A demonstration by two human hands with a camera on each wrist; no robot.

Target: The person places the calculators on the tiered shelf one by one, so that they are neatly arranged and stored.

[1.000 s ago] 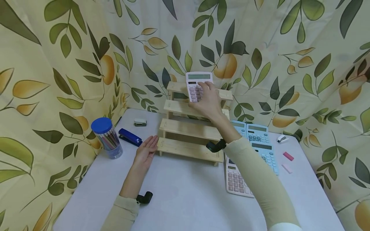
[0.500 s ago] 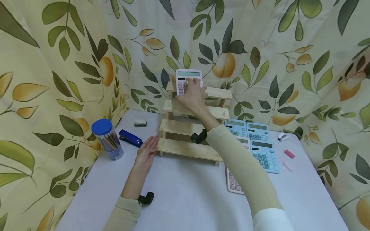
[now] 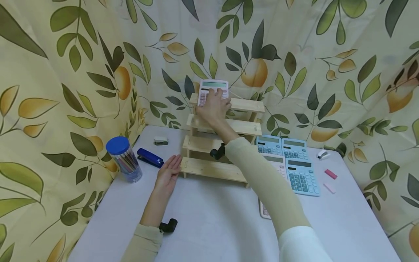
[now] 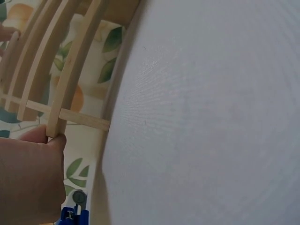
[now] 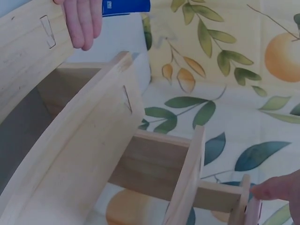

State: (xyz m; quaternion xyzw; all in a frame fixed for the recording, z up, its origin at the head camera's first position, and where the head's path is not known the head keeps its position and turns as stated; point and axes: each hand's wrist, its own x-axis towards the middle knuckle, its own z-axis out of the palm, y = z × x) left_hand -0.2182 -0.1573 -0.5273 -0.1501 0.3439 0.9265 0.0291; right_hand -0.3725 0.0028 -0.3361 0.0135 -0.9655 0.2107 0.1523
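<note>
A pale pink calculator (image 3: pixel 214 84) leans upright at the left end of the top step of a wooden four-step display rack (image 3: pixel 216 170). My right hand (image 3: pixel 212 108) holds it by its lower part, fingers over the keypad, which is mostly covered. In the right wrist view a digit (image 5: pixel 274 188) touches the top step's edge beside the calculator's side (image 5: pixel 253 212). My left hand (image 3: pixel 168 176) rests against the left end of the lowest step, palm turned up and fingers fairly straight; the left wrist view shows that hand (image 4: pixel 30 178) at the board's end.
Blue calculators (image 3: pixel 302 178) and pink ones (image 3: pixel 278 165) lie right of the rack, partly behind my right sleeve. Further right are a white clip-like item (image 3: pixel 323 155) and pink blocks (image 3: pixel 330 174). On the left stand a pencil tub (image 3: pixel 124 160), a blue stapler (image 3: pixel 150 157) and a small white stapler (image 3: pixel 160 141).
My right hand has carried the pink calculator leftward along the top step to its left end; over the last half second it barely moves. My left hand stays at the lowest step.
</note>
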